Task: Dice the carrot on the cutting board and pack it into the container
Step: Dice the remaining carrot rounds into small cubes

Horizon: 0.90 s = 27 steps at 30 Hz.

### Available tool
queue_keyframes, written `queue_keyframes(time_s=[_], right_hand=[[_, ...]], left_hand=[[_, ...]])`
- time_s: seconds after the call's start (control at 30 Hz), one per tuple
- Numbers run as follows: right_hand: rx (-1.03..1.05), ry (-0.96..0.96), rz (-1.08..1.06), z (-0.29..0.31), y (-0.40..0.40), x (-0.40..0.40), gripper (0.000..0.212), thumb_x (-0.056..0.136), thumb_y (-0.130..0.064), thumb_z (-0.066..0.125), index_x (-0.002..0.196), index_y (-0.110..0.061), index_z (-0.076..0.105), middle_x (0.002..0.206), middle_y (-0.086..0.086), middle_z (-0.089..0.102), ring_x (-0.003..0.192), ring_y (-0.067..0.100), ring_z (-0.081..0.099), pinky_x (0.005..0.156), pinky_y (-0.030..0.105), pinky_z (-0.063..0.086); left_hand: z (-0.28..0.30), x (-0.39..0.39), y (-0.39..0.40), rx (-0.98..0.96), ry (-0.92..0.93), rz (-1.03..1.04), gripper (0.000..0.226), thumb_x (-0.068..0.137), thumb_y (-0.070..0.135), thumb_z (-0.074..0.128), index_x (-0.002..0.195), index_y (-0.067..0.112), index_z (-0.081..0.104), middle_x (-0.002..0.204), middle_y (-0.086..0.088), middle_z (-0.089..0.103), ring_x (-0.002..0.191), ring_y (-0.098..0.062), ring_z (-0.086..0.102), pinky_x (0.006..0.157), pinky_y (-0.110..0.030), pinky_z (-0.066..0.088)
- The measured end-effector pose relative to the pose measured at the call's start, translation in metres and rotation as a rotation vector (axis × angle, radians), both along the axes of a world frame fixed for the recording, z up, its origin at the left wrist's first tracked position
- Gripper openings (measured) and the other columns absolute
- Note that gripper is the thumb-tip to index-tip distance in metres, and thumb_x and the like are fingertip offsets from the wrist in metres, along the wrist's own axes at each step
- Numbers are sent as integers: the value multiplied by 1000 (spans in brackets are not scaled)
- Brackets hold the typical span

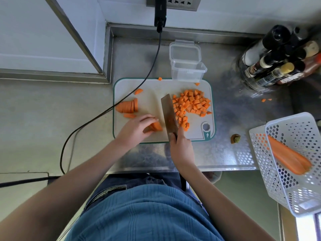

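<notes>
- The steel counter (224,153) had a dimpled, patterned sheen; its near edge ran just beyond the person's blue shirt, with bare metal between the board and that edge.
- A white perforated plastic basket (295,171) hung partly over the counter's right corner, holding long peeled carrot pieces (288,157).
- The white cutting board (152,94), rounded and teal-rimmed, lay flat, its long axis running left to right, with open surface in the middle.
- A cluster of bottles (278,58) stood at the far right, well apart from the board.
- A clear rectangular plastic container (188,70) sat touching the board's far edge, its lid (185,51) hinged back behind it.
- The pile of orange dice (191,103) covered the board's right half.
- The cleaver (169,113) stood on its edge, blade pointing away from the person, just left of the dice.
- A row of sliced carrot (127,106) lay at the board's left edge.
- The right hand (180,146) was wrapped around the cleaver's handle.
- The left hand (137,129) pressed curled fingers onto a carrot chunk (156,126) just beside the blade.
- A black cable (139,87) crossed the board's left corner.
</notes>
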State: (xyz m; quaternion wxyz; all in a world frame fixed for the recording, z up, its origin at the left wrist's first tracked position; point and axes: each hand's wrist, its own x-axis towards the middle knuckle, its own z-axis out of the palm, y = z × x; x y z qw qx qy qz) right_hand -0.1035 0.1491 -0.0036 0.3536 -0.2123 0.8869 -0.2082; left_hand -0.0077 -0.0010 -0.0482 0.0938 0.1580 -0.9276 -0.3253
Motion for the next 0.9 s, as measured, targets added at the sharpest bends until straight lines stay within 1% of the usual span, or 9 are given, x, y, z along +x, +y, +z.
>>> queue_keyframes(time_s=[0.13, 0.2, 0.3, 0.37, 0.47, 0.57, 0.67, 0.83, 0.9], right_hand=[[88, 63, 125, -1, -6, 16, 7, 103, -24, 27, 99, -17, 29, 76, 10, 53, 69, 31, 51, 58, 36, 39], [100, 93, 171, -2, -8, 24, 2, 102, -16, 28, 102, -15, 30, 80, 14, 59, 73, 35, 56, 58, 38, 41], [123, 124, 234, -4, -10, 29, 14, 99, -9, 28, 112, -10, 32, 86, 19, 63, 78, 38, 60, 57, 37, 38], [131, 136, 257, -3, -9, 31, 15, 99, -8, 28, 114, -10, 31, 84, 19, 63, 76, 37, 60, 56, 35, 35], [121, 147, 267, 0, -9, 32, 15, 98, -8, 28, 113, -10, 31, 81, 17, 63, 73, 36, 60, 53, 34, 34], [127, 140, 259, 1, -11, 33, 15, 98, -8, 30, 113, -11, 31, 81, 16, 63, 66, 33, 53, 53, 34, 34], [128, 156, 246, -1, -13, 33, 16, 97, -6, 32, 112, -13, 30, 81, 15, 63, 66, 33, 55, 53, 34, 35], [132, 150, 243, -2, -12, 32, 17, 97, -5, 33, 112, -12, 30, 83, 16, 64, 73, 36, 61, 54, 35, 38], [139, 139, 237, 0, -13, 32, 18, 97, -5, 33, 113, -12, 30, 83, 16, 63, 71, 35, 59, 54, 35, 37]], left_hand=[[-6, 8, 17, 74, 39, 127, 49, 73, 8, 78, 119, 6, 62, 119, -9, 64, 105, -22, 63, 90, -35, 52], [-4, 7, 20, 180, 19, 170, 64, 74, 11, 78, 133, 11, 51, 124, -8, 61, 110, -19, 59, 95, -27, 47], [-3, 4, 23, 340, -47, 247, 85, 73, 16, 79, 144, 16, 33, 129, -9, 58, 115, -17, 56, 97, -20, 39], [-5, 4, 25, 326, -41, 309, 79, 72, 15, 80, 140, 8, 40, 125, -13, 59, 114, -23, 56, 98, -21, 39], [-2, 1, 28, 250, -3, 375, 56, 71, 7, 78, 122, -1, 57, 114, -16, 61, 103, -28, 60, 94, -30, 48], [0, -3, 31, 326, 11, 385, 41, 75, 1, 74, 114, -2, 62, 111, -16, 62, 97, -19, 63, 90, -12, 44], [-1, -5, 33, 366, 11, 356, 41, 76, 2, 74, 115, 0, 63, 112, -13, 63, 98, -20, 64, 91, -18, 47], [1, -6, 38, 392, 11, 348, 40, 76, -1, 72, 115, -1, 63, 110, -12, 63, 95, -16, 62, 87, -4, 41], [1, -8, 35, 419, 7, 364, 38, 76, 0, 73, 113, 0, 64, 109, -11, 64, 94, -14, 63, 86, -3, 42]])
